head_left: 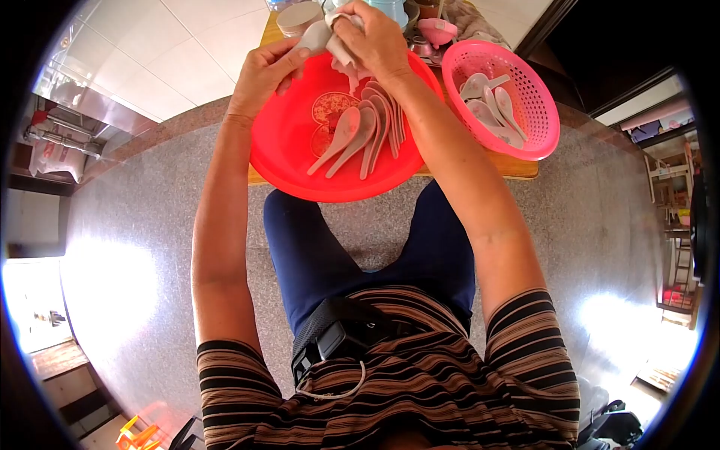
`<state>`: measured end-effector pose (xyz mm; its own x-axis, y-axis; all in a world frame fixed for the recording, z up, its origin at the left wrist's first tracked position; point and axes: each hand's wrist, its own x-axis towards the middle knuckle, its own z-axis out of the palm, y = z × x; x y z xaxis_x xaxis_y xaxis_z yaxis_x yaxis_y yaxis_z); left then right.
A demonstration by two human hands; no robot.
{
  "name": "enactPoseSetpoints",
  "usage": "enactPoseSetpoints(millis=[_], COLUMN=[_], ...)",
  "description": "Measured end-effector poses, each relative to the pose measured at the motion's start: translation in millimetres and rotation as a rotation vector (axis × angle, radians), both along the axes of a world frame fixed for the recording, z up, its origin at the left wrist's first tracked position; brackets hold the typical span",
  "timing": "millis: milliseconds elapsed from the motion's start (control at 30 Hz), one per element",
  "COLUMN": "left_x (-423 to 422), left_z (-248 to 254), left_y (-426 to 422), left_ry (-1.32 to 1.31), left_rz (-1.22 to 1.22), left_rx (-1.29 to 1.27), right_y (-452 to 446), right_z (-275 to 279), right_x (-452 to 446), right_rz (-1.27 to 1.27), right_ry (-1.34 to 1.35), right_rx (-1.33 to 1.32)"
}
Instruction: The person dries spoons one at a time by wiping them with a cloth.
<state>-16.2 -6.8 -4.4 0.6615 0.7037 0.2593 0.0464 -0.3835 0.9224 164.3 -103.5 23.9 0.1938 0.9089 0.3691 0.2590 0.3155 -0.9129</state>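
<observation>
- Head view, left hand: the left hand (271, 71) is up over the far left rim of the red basin, fingers clamped on a pale spoon (315, 37).
- Head view, right hand: the right hand (379, 45) is just beside the left, closed on a bunched white cloth (342, 54). The cloth lies against the spoon between the 2 hands, and a loose end hangs down over the basin.
- Head view, basin: the red basin (279, 157) sits in front of the person's knees. Inside, a row of pale spoons (361, 129) leans close together on the right side, handles pointing towards the person. Round gold patterns (335, 107) show on the bottom.
- Head view, basket: right of the basin is a pink basket (543, 124) with holes in its wall, holding several more spoons (487, 106), lying at mixed angles.
- Head view, around them: basin and basket rest on a wooden worktop (525, 169). Behind them are a small pink bowl (437, 31) and a round white lid (300, 16). Grey speckled floor (165, 225) spreads below.
</observation>
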Motion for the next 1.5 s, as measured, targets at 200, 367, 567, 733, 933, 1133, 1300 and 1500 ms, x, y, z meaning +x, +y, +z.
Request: enactPoseSetpoints(millis=[200, 367, 567, 733, 933, 1133, 1300, 1500], left_x=[-3, -3, -4, -2, -1, -1, -2, -1], left_z=[2, 2, -2, -2, -2, -3, -3, -1], left_y=[8, 5, 8, 10, 5, 6, 10, 4], left_ry=[-0.08, -0.024, -0.012, 0.007, 0.021, 0.033, 0.079, 0.042], left_rz=[0.003, 0.001, -0.054, -0.039, -0.057, -0.036, -0.026, -0.019], left_rx=[-0.088, -0.062, -0.07, -0.094, -0.073, -0.069, -0.061, -0.058], right_y=[23, 21, 6, 25, 28, 28, 26, 31], right_z=[-28, -24, -7, -31, -30, -33, -33, -33], right_x=[-12, -8, -3, -12, -2, -1, -11, 1], right_rz=[-0.259, -0.345, -0.027, -0.296, -0.451, -0.388, -0.278, -0.387], right_ry=[-0.508, -0.466, -0.099, -0.508, -0.364, -0.399, -0.495, -0.39], right_rx=[0.216, 0.218, 0.036, 0.291, 0.144, 0.148, 0.252, 0.167])
